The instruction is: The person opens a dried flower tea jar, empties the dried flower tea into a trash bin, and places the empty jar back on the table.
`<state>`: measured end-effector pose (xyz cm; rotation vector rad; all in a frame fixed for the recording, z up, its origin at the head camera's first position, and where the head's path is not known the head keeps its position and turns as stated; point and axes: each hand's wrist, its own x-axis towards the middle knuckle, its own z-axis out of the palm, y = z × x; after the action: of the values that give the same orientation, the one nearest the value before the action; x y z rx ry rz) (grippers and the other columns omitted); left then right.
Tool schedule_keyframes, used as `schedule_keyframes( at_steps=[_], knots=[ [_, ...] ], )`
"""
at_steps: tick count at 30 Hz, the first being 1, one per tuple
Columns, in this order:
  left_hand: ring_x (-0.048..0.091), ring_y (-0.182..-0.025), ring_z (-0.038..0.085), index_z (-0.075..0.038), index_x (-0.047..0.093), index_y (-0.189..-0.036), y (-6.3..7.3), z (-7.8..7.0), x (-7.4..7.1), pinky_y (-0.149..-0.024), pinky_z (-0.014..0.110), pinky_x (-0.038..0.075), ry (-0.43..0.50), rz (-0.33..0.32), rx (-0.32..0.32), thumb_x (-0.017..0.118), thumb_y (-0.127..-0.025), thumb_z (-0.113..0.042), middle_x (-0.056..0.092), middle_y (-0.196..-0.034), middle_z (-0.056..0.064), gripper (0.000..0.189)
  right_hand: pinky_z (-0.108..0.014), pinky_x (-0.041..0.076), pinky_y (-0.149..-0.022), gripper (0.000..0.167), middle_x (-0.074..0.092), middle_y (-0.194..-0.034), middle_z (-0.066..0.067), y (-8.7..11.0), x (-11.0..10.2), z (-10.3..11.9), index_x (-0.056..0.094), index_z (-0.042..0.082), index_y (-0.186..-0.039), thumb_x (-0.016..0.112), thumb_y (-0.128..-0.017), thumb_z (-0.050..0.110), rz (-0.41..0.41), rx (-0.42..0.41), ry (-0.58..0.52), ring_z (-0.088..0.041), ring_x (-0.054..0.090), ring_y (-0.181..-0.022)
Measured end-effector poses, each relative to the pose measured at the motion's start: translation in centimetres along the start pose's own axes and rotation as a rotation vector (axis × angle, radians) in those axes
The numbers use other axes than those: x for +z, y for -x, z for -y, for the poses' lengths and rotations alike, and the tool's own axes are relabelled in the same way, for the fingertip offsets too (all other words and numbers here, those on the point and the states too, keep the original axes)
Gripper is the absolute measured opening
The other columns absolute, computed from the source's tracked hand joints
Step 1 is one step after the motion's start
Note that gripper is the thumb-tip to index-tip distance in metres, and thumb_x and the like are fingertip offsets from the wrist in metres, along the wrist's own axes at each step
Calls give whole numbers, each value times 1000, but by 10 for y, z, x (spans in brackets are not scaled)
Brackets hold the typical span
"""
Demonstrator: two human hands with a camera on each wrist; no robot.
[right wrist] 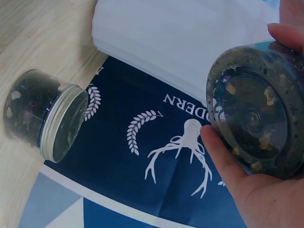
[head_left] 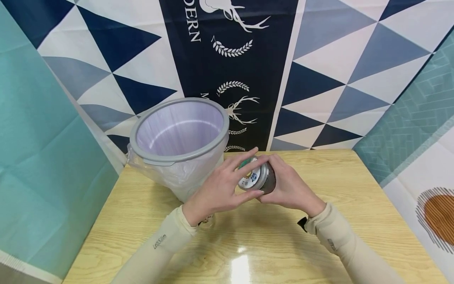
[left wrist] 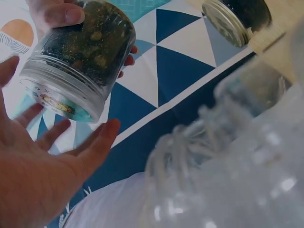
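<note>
My right hand grips a clear jar of dark, chunky contents around its body. The jar is tilted, its lid with a colourful printed label facing my left hand. In the left wrist view, the left hand's fingers are spread loosely around the lid. The jar's clear base faces the right wrist camera, showing pale pieces among the dark contents. A second dark-filled jar with a gold-rimmed lid stands on the table, hidden behind the hands in the head view.
A pale purple bucket with a grey rim and a clear plastic bag around it stands at the back left. Another jar shows partly below my left wrist. Patterned cloth hangs behind the wooden table.
</note>
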<state>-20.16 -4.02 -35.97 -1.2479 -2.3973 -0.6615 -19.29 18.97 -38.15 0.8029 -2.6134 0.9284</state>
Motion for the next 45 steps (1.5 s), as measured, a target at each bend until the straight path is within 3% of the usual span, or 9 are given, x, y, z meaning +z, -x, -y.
schedule_keyframes(
  at_steps=[4, 12, 16, 21, 26, 31, 38, 45],
  knots=[
    [46, -146, 26, -29, 42, -159, 1, 1, 0, -115, 43, 46, 33, 8, 54, 70, -97, -46, 40, -164, 2, 71, -41, 60, -85, 93, 57, -124, -5, 2, 0, -1, 49, 9, -141, 97, -62, 23, -1, -4, -2, -19, 63, -107],
    [56, -135, 26, -28, 50, -153, -1, -2, 1, -109, 44, 51, 16, -26, -41, 72, -94, -52, 54, -151, 6, 68, -40, 60, -83, 95, 58, -121, -4, 3, 2, -1, 49, 10, -141, 97, -61, 24, -4, 23, -1, -19, 63, -104],
    [58, -134, 27, -26, 50, -153, -2, -3, 1, -109, 44, 51, -10, -35, -53, 72, -93, -54, 53, -152, 7, 70, -41, 59, -84, 96, 58, -121, -4, 2, 2, -1, 49, 10, -142, 97, -60, 24, -9, 20, 9, -19, 63, -104],
    [47, -146, 27, -29, 42, -158, -2, -1, 1, -111, 43, 50, 5, 19, 28, 71, -95, -51, 37, -166, 3, 73, -41, 59, -85, 92, 58, -123, -5, 4, 1, -2, 50, 11, -140, 95, -60, 21, -16, 8, -3, -19, 63, -106],
    [46, -146, 27, -29, 44, -158, -2, 0, 1, -110, 42, 50, 30, 38, 70, 70, -98, -44, 41, -163, 6, 67, -38, 59, -82, 92, 58, -121, -3, 4, 1, -5, 51, 11, -141, 95, -61, 22, -17, -4, 3, -16, 63, -104],
    [51, -141, 28, -30, 44, -157, -3, 0, 3, -112, 43, 49, 38, 6, 17, 71, -96, -48, 46, -158, 5, 70, -38, 60, -82, 89, 58, -120, -3, 1, 2, -4, 51, 12, -137, 96, -62, 24, -12, -5, 1, -17, 62, -103],
    [62, -126, 22, -23, 55, -149, -5, -3, 4, -105, 38, 54, 40, -56, -82, 72, -93, -53, 59, -142, 3, 66, -41, 60, -84, 98, 57, -122, -4, 1, 1, -2, 48, 10, -143, 97, -60, 25, 2, 14, 12, -19, 62, -105],
    [63, -126, 22, -22, 52, -152, -4, -3, 4, -103, 39, 55, 39, -44, -95, 74, -91, -56, 58, -145, 3, 73, -42, 60, -85, 99, 57, -121, -4, 2, 1, -1, 48, 9, -143, 98, -59, 24, 1, 21, 4, -20, 63, -106]
  ],
)
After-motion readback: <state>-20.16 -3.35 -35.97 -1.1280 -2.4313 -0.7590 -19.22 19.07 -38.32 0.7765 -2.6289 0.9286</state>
